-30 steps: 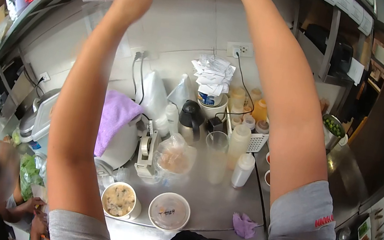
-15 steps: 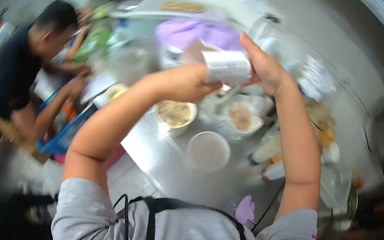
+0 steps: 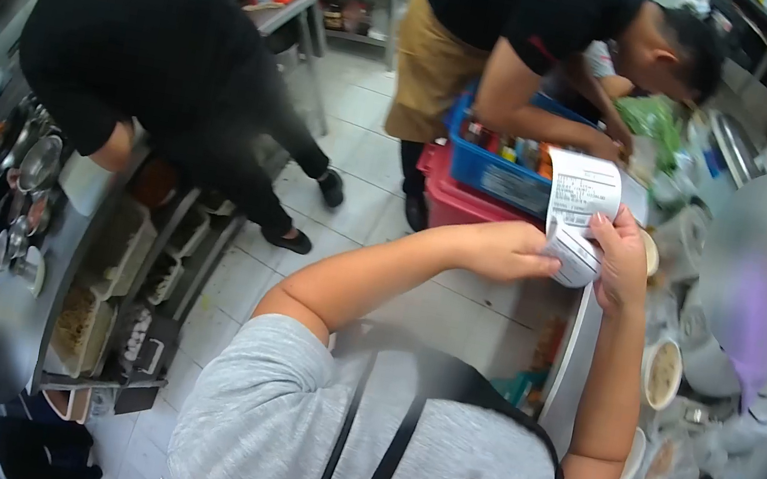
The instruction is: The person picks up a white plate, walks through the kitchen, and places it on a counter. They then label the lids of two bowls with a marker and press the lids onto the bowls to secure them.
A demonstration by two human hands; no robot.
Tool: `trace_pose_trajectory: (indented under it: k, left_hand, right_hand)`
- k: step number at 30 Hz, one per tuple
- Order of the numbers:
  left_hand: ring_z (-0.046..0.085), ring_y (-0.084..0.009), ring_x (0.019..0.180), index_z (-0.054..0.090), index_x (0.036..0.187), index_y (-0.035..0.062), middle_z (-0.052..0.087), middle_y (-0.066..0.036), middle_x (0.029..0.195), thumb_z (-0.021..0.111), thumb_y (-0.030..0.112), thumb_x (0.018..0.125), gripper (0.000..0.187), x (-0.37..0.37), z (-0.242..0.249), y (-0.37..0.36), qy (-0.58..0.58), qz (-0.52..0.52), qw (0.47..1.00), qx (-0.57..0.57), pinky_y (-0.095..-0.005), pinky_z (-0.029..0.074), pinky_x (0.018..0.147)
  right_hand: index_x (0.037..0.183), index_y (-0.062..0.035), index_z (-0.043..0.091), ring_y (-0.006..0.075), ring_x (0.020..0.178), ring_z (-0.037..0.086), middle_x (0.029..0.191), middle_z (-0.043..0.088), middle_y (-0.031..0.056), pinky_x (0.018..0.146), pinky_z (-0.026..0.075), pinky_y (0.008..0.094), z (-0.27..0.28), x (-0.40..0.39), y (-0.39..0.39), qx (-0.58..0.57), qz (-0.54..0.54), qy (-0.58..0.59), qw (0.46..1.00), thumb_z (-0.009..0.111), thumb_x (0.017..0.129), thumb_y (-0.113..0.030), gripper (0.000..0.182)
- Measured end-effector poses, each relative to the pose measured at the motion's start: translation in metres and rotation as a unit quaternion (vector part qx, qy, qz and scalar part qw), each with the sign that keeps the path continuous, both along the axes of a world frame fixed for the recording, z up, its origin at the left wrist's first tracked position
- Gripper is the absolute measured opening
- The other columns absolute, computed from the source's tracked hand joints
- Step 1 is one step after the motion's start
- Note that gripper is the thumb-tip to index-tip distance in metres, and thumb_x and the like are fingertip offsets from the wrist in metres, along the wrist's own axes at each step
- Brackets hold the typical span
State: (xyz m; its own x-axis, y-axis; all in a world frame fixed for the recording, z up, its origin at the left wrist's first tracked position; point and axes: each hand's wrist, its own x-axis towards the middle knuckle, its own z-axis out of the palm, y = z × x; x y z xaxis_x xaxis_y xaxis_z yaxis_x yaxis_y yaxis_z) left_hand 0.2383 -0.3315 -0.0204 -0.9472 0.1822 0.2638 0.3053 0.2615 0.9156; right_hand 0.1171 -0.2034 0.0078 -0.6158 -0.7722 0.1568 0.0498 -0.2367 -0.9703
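Note:
In the head view, a curled printed receipt (image 3: 582, 190) is held up in front of me, its lines of text facing me and its lower part folded into a loop. My left hand (image 3: 515, 252) pinches the lower left edge of the paper. On the other side, my right hand (image 3: 622, 257) grips the receipt between thumb and fingers. Behind the paper stands a blue crate (image 3: 494, 175) filled with small packages, resting on a pink-red container (image 3: 454, 213).
A co-worker (image 3: 532, 21) bends over the crate; another co-worker (image 3: 155, 29) leans over a counter with food bins (image 3: 123, 247) on the left. Along my right runs a metal table (image 3: 574, 358) with food tubs (image 3: 662, 373). A tiled floor (image 3: 360, 139) lies between.
My view has swung left, from the table toward the co-workers. Both hands have carried the receipt along, and its print now faces me.

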Motion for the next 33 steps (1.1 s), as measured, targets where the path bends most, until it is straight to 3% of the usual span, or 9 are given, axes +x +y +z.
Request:
trace_pose_trajectory:
  k: [2, 3, 4, 5, 8, 14, 24, 30, 33]
  left_hand:
    - [0.054, -0.0179, 0.067, 0.053, 0.093, -0.0023, 0.059, -0.013, 0.074, 0.043, 0.022, 0.084, 0.028, 0.026, -0.012, -0.058, 0.050, 0.079, 0.995, -0.028, -0.0310, 0.043, 0.066]
    - [0.055, -0.0157, 0.068, 0.053, 0.095, -0.0016, 0.059, -0.014, 0.079, 0.041, 0.023, 0.085, 0.029, 0.050, 0.012, -0.086, -0.127, 0.125, 0.979, -0.094, -0.0282, 0.043, 0.064]
    - [0.056, -0.0151, 0.071, 0.054, 0.096, -0.0024, 0.060, -0.013, 0.084, 0.039, 0.028, 0.085, 0.035, 0.056, -0.008, -0.131, -0.146, 0.118, 0.967, -0.171, -0.0270, 0.044, 0.065]
    - [0.057, -0.0167, 0.076, 0.055, 0.094, -0.0018, 0.060, -0.011, 0.087, 0.037, 0.032, 0.085, 0.039, 0.078, -0.004, -0.154, -0.152, 0.132, 0.978, 0.047, -0.0288, 0.045, 0.068]
    - [0.058, -0.0199, 0.081, 0.046, 0.107, -0.0030, 0.057, -0.014, 0.095, 0.038, 0.028, 0.085, 0.038, 0.128, 0.001, -0.231, -0.169, 0.263, 0.929, 0.198, -0.0297, 0.046, 0.067]
    - [0.057, -0.0259, 0.085, 0.038, 0.114, -0.0035, 0.053, -0.018, 0.101, 0.033, 0.027, 0.087, 0.041, 0.174, 0.012, -0.359, -0.143, 0.410, 0.874, 0.219, -0.0301, 0.048, 0.068]
    - [0.054, -0.0267, 0.092, 0.035, 0.119, -0.0009, 0.049, -0.019, 0.108, 0.015, 0.042, 0.088, 0.057, 0.129, 0.005, -0.497, -0.082, 0.361, 0.888, 0.272, -0.0312, 0.045, 0.073]
    - [0.058, -0.0208, 0.077, 0.040, 0.112, -0.0032, 0.055, -0.014, 0.097, 0.027, 0.028, 0.089, 0.041, 0.085, -0.008, -0.571, -0.020, 0.488, 0.822, 0.291, -0.0254, 0.046, 0.060]
    - [0.046, -0.0156, 0.095, 0.044, 0.109, -0.0052, 0.051, -0.010, 0.103, 0.041, 0.028, 0.085, 0.041, 0.075, -0.025, -0.609, -0.017, 0.657, 0.734, 0.168, -0.0278, 0.036, 0.080]
  right_hand:
    - [0.098, -0.0024, 0.047, 0.0119, 0.075, 0.055, 0.089, 0.056, 0.0071, 0.067, 0.044, 0.0238, -0.001, 0.016, -0.065, -0.044, -0.028, 0.060, 0.997, 0.050, 0.079, -0.010, 0.021]
    - [0.099, -0.0021, 0.047, 0.0128, 0.074, 0.056, 0.091, 0.056, 0.0082, 0.065, 0.045, 0.0238, 0.001, 0.015, -0.094, -0.057, -0.037, 0.050, 0.996, 0.050, 0.079, -0.009, 0.022]
    - [0.100, -0.0018, 0.046, 0.0138, 0.073, 0.056, 0.092, 0.056, 0.0093, 0.064, 0.045, 0.0238, 0.002, 0.013, -0.120, -0.065, -0.049, 0.041, 0.996, 0.049, 0.079, -0.009, 0.023]
    - [0.100, -0.0017, 0.046, 0.0141, 0.071, 0.057, 0.091, 0.056, 0.0099, 0.062, 0.045, 0.0232, 0.002, 0.017, -0.145, -0.073, -0.026, -0.010, 0.997, 0.049, 0.080, -0.009, 0.022]
    - [0.096, -0.0017, 0.046, 0.0143, 0.065, 0.058, 0.089, 0.057, 0.0108, 0.056, 0.046, 0.0215, -0.014, 0.033, -0.219, -0.092, 0.069, -0.077, 0.990, 0.048, 0.080, -0.009, 0.018]
    - [0.097, 0.0004, 0.042, 0.0131, 0.063, 0.059, 0.088, 0.057, 0.0120, 0.055, 0.047, 0.0197, -0.026, 0.049, -0.324, -0.030, 0.138, -0.105, 0.984, 0.047, 0.080, -0.006, 0.019]
    - [0.099, -0.0052, 0.044, 0.0128, 0.066, 0.058, 0.086, 0.058, 0.0088, 0.058, 0.045, 0.0218, -0.037, -0.020, -0.509, -0.007, 0.225, -0.051, 0.973, 0.044, 0.082, -0.010, 0.018]
    - [0.101, -0.0042, 0.041, 0.0119, 0.065, 0.059, 0.088, 0.058, 0.0081, 0.057, 0.043, 0.0224, 0.035, -0.064, -0.653, -0.088, 0.242, -0.035, 0.966, 0.044, 0.079, -0.009, 0.022]
    - [0.100, -0.0057, 0.044, 0.0107, 0.065, 0.058, 0.087, 0.058, 0.0065, 0.057, 0.044, 0.0200, 0.072, -0.075, -0.723, -0.109, 0.250, -0.019, 0.962, 0.046, 0.080, -0.011, 0.020]
